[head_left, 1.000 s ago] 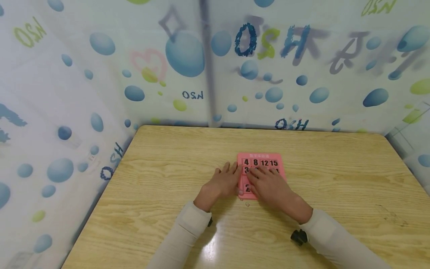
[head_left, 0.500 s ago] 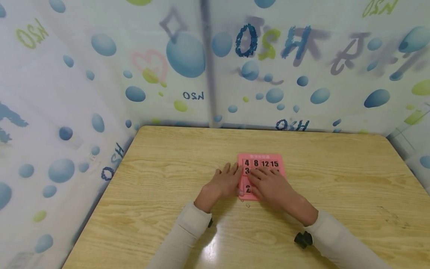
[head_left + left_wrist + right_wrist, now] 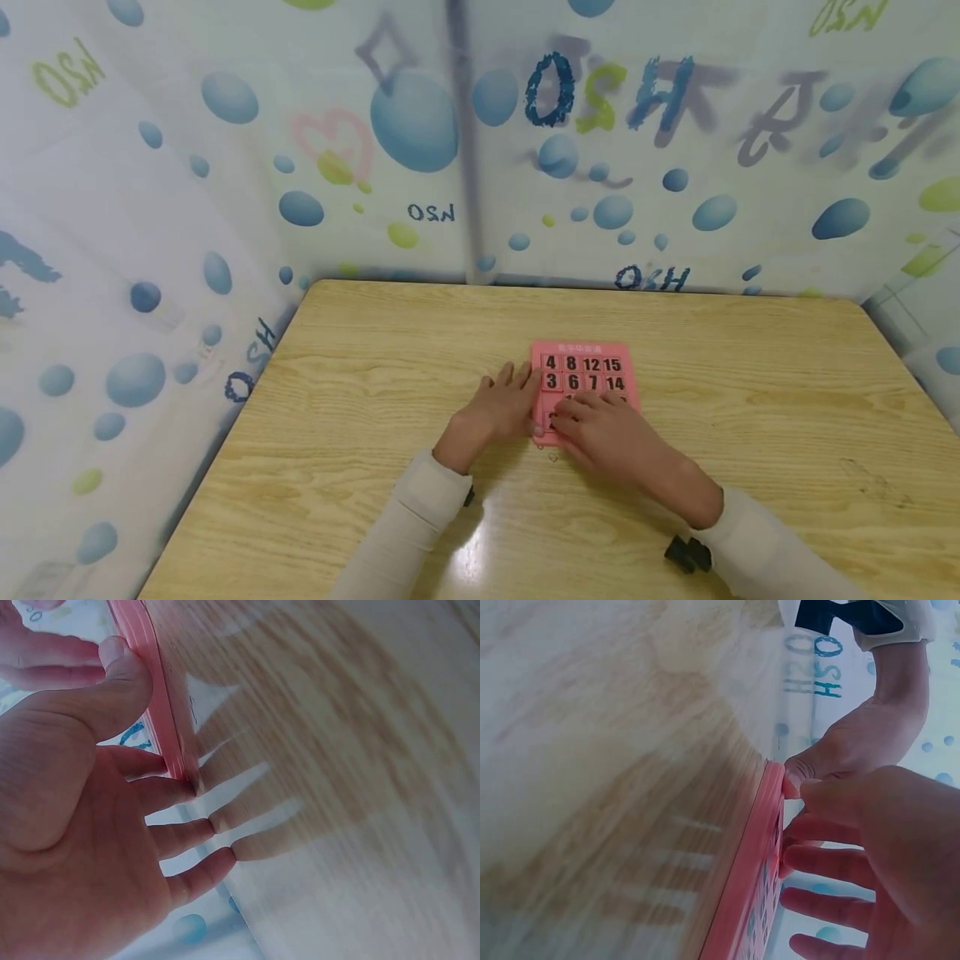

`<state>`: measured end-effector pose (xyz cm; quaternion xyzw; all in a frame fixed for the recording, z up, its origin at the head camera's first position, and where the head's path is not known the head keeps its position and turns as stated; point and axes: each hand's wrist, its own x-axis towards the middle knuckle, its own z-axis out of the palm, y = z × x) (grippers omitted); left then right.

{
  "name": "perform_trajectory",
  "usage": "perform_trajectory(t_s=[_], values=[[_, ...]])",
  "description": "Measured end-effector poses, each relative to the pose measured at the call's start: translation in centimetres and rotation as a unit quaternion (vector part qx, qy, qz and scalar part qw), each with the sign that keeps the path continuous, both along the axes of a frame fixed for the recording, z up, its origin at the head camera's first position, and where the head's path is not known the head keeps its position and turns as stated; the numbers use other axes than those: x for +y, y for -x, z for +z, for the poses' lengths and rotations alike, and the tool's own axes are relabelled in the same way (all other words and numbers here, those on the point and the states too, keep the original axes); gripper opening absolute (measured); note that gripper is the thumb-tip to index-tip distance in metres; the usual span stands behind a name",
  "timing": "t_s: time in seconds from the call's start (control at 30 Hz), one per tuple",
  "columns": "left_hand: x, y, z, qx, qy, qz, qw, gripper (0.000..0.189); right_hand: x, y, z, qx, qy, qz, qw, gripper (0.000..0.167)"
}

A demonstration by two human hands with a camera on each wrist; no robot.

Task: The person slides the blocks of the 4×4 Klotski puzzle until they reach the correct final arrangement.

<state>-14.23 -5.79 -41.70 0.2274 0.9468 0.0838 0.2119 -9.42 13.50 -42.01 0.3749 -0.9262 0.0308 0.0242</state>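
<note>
- A pink, flat, rectangular plastic-looking board (image 3: 581, 348) lies flat on the pale wood-grain bench (image 3: 375, 350), between the hands, with black-numbered pink square tiles (image 3: 573, 382) within its rim.
- Left hand (image 3: 497, 407): grip wide, fingers straight and spread, thumb against the board's left side.
- Right hand (image 3: 611, 433): grip wide, fingers extended over the nearer rows of tiles; whether every fingertip touches, I cannot tell.
- The board looks light and stiff, likely apt to skid on the glossy bench; best held by its side edges.
- The tiles probably suit light, flat fingertip pressure.
</note>
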Motion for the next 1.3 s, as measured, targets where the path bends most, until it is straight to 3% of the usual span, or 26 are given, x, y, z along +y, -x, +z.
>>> perform_trajectory(t_s=[0.3,0.6,0.87,1.3], values=[[0.07,-0.06,0.01,0.000,-0.001,0.003,1.0000,0.083,-0.03,-0.30,-0.40,0.010,0.006,0.018,0.9998,0.027],[0.04,-0.06,-0.02,0.001,-0.003,0.004,1.0000,0.083,-0.34,-0.50,-0.27,0.012,0.002,-0.003,0.9999,0.028],[0.03,-0.03,-0.12,-0.001,-0.002,0.003,1.0000,0.083,-0.35,-0.39,-0.20,-0.012,-0.003,-0.019,0.9997,0.032],[0.04,0.09,-0.04,-0.001,0.008,-0.002,1.0000,0.085,-0.34,0.33,-0.15,-0.024,-0.009,-0.034,0.9991,0.035]])
